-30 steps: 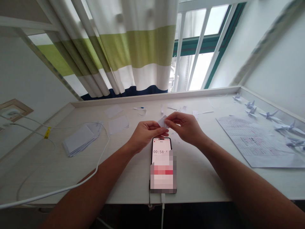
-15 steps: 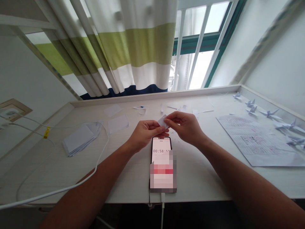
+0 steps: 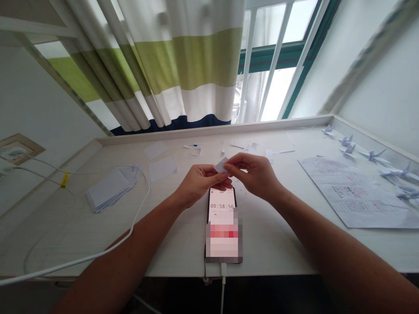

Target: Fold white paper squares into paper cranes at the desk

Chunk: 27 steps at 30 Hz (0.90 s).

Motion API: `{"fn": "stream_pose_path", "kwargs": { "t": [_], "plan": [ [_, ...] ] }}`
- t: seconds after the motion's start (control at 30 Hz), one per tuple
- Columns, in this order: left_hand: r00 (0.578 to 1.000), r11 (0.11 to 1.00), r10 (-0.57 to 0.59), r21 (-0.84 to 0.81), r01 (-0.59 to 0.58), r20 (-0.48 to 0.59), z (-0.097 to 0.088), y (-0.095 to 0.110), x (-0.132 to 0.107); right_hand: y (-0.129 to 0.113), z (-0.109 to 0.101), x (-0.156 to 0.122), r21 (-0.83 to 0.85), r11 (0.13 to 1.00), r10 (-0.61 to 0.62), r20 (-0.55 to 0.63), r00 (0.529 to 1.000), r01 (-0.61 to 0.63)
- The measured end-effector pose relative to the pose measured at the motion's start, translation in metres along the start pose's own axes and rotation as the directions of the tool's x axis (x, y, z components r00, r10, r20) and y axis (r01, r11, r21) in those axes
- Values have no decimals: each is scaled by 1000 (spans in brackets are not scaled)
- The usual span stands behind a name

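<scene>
A small folded piece of white paper point(image 3: 221, 165) is held just above the white desk point(image 3: 278, 235), pinched from both sides. My left hand point(image 3: 199, 182) grips its near left edge with thumb and fingers closed. My right hand point(image 3: 253, 174) pinches its right side from above. Directly below the hands lies a phone point(image 3: 222, 224) showing a running timer, with a cable plugged in at its near end.
A stack of white paper squares point(image 3: 109, 191) lies at the left, with loose sheets point(image 3: 163, 168) and scraps behind. A white cable point(image 3: 137, 218) loops across the left. A printed sheet point(image 3: 355, 196) and several folded paper cranes point(image 3: 373, 155) sit at the right.
The hands stay together on the paper with only slight finger movement. The view has shifted a little and the phone's timer has advanced.
</scene>
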State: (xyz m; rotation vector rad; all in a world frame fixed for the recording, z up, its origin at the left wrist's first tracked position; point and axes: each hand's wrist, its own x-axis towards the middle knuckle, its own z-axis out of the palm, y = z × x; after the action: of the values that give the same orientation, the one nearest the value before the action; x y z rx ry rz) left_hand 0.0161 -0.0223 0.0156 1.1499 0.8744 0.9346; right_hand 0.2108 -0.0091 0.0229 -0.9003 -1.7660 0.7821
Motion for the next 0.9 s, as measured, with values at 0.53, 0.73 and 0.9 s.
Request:
{"fn": "stream_pose_path", "kwargs": {
  "t": [0.53,0.73,0.9],
  "plan": [
    [992,993,107,64,-103,-66,4,4,-5,-4,0,-1,193,981,-3,-28,1000,9],
    [992,990,123,76,-119,-42,3,2,-4,-5,0,1,231,973,11,-40,999,-2],
    [992,991,117,68,-115,-39,4,2,-4,-6,0,2,274,960,67,-31,997,-56]
  ]
}}
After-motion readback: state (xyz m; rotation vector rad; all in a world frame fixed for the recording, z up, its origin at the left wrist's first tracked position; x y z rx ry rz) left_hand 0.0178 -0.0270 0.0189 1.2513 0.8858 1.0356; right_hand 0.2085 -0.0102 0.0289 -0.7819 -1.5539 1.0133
